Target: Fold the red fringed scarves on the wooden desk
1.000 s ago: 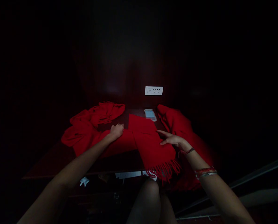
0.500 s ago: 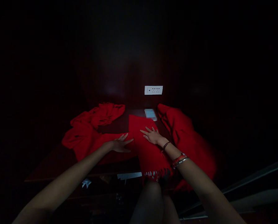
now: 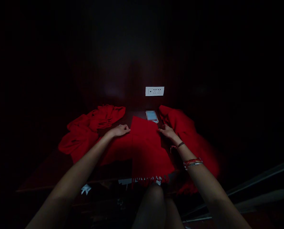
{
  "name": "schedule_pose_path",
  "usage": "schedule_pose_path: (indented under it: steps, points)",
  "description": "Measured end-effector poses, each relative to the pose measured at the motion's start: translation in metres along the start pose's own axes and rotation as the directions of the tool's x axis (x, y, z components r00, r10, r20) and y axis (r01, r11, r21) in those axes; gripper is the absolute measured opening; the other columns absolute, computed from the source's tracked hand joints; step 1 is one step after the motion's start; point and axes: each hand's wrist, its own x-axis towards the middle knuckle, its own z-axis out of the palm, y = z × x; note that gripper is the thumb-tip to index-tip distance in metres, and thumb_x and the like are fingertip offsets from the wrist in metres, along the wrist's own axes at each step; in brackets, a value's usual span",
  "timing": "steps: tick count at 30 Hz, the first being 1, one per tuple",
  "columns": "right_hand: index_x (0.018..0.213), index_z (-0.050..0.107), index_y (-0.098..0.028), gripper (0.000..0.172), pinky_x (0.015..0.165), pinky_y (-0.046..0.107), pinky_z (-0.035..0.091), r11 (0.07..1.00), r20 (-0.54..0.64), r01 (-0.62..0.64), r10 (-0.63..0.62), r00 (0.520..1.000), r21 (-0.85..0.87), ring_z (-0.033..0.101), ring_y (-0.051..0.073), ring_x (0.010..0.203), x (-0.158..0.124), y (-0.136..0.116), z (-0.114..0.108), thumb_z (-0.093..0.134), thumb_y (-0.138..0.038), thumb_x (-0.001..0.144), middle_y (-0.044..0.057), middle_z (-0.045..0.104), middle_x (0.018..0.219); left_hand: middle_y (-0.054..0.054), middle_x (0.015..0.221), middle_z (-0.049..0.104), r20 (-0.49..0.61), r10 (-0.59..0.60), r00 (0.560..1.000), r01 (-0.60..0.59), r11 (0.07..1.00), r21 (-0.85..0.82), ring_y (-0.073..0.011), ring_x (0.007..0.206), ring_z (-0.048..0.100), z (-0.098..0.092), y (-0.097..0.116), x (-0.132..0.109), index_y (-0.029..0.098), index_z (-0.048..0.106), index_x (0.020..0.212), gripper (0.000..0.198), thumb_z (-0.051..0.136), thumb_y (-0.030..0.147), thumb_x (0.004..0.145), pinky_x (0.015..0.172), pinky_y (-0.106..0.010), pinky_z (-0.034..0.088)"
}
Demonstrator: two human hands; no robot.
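A red fringed scarf [image 3: 145, 146] lies as a flat panel in the middle of the dark tabletop, with its fringe hanging at the front edge above my knees. At its left edge my left hand [image 3: 121, 130] is closed, thumb and fingers pinching the fabric. Opposite it, my right hand [image 3: 167, 131] pinches the scarf's right edge. More red cloth [image 3: 117, 148] stretches out flat below my left hand, towards the left; whether it belongs to the same scarf I cannot tell.
Crumpled red cloth [image 3: 78, 136] is heaped on the left, and another red heap [image 3: 188, 136] lies on the right. A small pale-blue item [image 3: 151, 115], partly blurred, rests behind the scarf. On the back wall is a white socket panel [image 3: 154, 91]. The surroundings are very dark.
Both hands were spread flat on the red fabric; now they are closed at the scarf's two sides. The slanted panel has been straightened, its fringed end shifting left.
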Motion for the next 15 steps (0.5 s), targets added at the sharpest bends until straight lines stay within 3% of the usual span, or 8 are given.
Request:
schedule_pose_path:
  steps: [1,3,6,9,12,15]
  points:
    - [0.109,0.044,-0.014,0.050,0.068,0.027,0.043,0.998,0.002,-0.063,0.063,0.998,0.015,0.055,0.019,0.083,0.005,0.003,0.003,0.054,-0.037,0.067,0.010,0.057,0.097,-0.004,0.073,0.058,-0.095,-0.063,0.993,0.058,0.996,-0.060,-0.0179,0.078,0.051,0.004,0.002,0.010,0.017,0.054,0.070,0.019,0.058,0.034,0.062,0.071,-0.026,0.037]
    - [0.105,0.044,-0.014,0.053,0.058,0.026,0.043,0.992,0.006,-0.103,0.103,0.995,0.073,0.056,0.017,0.070,0.011,0.001,0.011,0.062,-0.028,0.057,0.007,0.059,0.085,-0.005,0.069,0.056,-0.168,-0.147,0.975,0.125,0.983,-0.136,-0.0178,0.070,0.051,0.013,0.007,0.029,0.016,0.051,0.075,0.022,0.058,0.034,0.063,0.062,-0.026,0.038]
    - [0.101,0.045,-0.017,0.048,0.056,0.023,0.042,0.987,-0.051,-0.055,0.063,0.997,0.153,0.054,0.013,0.066,0.017,-0.010,0.017,0.059,-0.015,0.055,0.002,0.057,0.079,-0.004,0.062,0.055,-0.145,-0.188,0.971,0.156,0.966,-0.205,-0.0163,0.059,0.051,0.023,0.014,0.048,0.014,0.050,0.076,0.022,0.059,0.028,0.063,0.052,-0.026,0.039]
    - [0.110,0.037,-0.021,0.046,0.060,0.020,0.042,0.974,-0.174,0.099,-0.063,0.983,0.202,0.052,0.011,0.073,0.019,-0.017,0.010,0.047,-0.017,0.065,0.001,0.055,0.089,-0.004,0.068,0.058,-0.146,-0.134,0.980,0.092,0.960,-0.263,-0.0136,0.060,0.054,0.024,0.020,0.053,0.015,0.052,0.081,0.017,0.054,0.027,0.068,0.055,-0.023,0.041]
    - [0.116,0.034,-0.019,0.046,0.070,0.020,0.041,0.968,-0.243,0.240,-0.216,0.946,0.074,0.050,0.011,0.085,0.021,-0.010,-0.001,0.037,-0.015,0.071,0.003,0.051,0.101,-0.004,0.081,0.060,-0.206,-0.083,0.975,0.026,0.964,-0.265,-0.0132,0.072,0.056,0.028,0.021,0.053,0.017,0.051,0.093,0.023,0.043,0.031,0.076,0.063,-0.023,0.043]
    - [0.112,0.044,-0.017,0.045,0.078,0.023,0.038,0.976,-0.085,0.153,-0.167,0.982,-0.152,0.049,0.014,0.091,0.020,0.002,-0.003,0.038,-0.008,0.068,0.004,0.052,0.103,-0.011,0.097,0.056,-0.279,-0.118,0.953,0.061,0.977,-0.206,-0.0208,0.092,0.052,0.043,0.018,0.047,0.014,0.046,0.106,0.035,0.045,0.031,0.075,0.077,-0.031,0.040]
